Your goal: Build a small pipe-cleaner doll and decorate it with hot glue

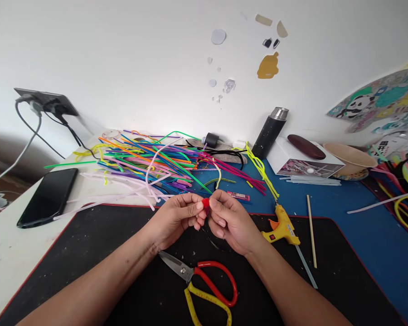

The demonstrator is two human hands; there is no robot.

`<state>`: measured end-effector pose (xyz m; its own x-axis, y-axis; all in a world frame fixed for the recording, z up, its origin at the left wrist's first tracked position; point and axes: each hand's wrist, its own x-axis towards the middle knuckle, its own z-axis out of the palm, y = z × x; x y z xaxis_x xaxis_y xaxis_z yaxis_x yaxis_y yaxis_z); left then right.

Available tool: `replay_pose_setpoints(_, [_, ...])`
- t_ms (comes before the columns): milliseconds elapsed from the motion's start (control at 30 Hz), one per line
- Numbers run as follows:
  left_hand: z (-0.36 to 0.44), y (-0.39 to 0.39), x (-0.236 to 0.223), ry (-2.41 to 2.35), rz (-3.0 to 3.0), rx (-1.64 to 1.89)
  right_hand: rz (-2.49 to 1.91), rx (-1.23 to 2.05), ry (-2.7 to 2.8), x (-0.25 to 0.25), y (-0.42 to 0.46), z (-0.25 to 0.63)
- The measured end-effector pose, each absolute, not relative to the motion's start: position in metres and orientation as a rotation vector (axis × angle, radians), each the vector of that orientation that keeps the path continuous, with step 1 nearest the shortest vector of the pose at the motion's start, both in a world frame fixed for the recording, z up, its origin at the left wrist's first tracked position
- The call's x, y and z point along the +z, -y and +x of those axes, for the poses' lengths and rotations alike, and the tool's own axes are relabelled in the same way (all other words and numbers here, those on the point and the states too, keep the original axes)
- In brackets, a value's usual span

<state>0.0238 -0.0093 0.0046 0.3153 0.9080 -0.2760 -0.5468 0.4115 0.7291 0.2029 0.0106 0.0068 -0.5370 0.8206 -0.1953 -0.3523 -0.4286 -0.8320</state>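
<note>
Between the fingertips of both hands is a small red fuzzy piece, which looks like a bit of pipe cleaner; the fingers cover most of it. My left hand pinches it from the left, thumb on top. From the right, my right hand pinches the same piece, its other fingers curled. Both hands are above the black mat. Below them lies a pair of scissors with one red and one yellow handle. To the right of my right hand rests a yellow glue gun with a glue stick in its back.
Behind the hands spreads a pile of coloured pipe cleaners. A phone lies at left. At right are a wooden stick, a black thermos, a white box, several glue sticks and a bowl.
</note>
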Motion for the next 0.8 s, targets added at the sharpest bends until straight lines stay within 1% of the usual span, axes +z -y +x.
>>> replay_pose_setpoints(500, [0.024,0.010,0.008,-0.758,0.617,1.031,-0.811,1.997,1.019,0.010,-0.013,0.205])
replay_pose_setpoints(800, [0.021,0.008,0.004,-0.809,0.702,1.034,-0.864,1.913,1.037,0.011,-0.019,0.210])
